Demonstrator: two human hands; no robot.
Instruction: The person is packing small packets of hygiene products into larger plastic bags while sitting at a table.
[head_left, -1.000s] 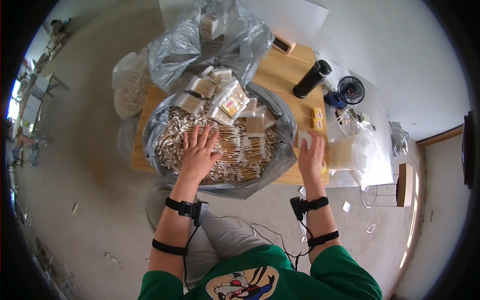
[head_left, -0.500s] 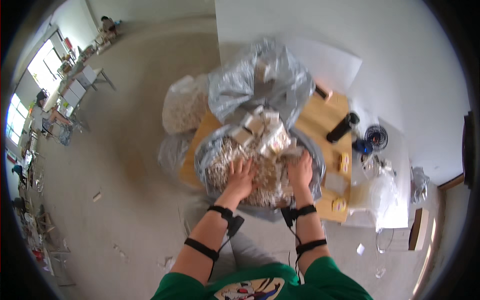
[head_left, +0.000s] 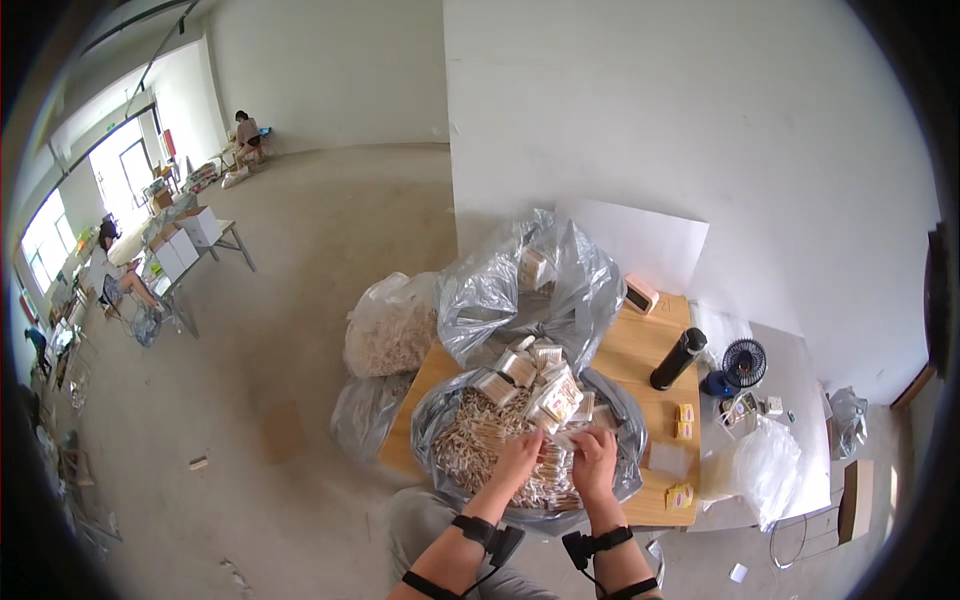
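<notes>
Loose cotton swabs (head_left: 470, 440) fill a grey plastic bag (head_left: 425, 430) spread open on the wooden table. Over the swabs at the bag's front, my left hand (head_left: 518, 462) is closed, its fingertips pinched together. Close to its right, my right hand (head_left: 595, 463) is closed too, fingers bent inward. A pale, see-through piece lies between the two sets of fingertips; its kind cannot be made out. Just beyond the hands, several packs of cotton swabs (head_left: 558, 396) are heaped on the loose ones.
Behind stands another grey bag (head_left: 480, 310) with a pack inside. Sacks of swabs (head_left: 392, 325) are at its left. On the table (head_left: 640, 345) are a black bottle (head_left: 679, 358) and small yellow boxes (head_left: 684, 421). A fan (head_left: 743, 364) and clear bags (head_left: 760, 465) lie further right. People sit far left.
Both hands were spread flat on the swabs; now they have come closer together with fingers pinched. The view has tilted up, showing more wall.
</notes>
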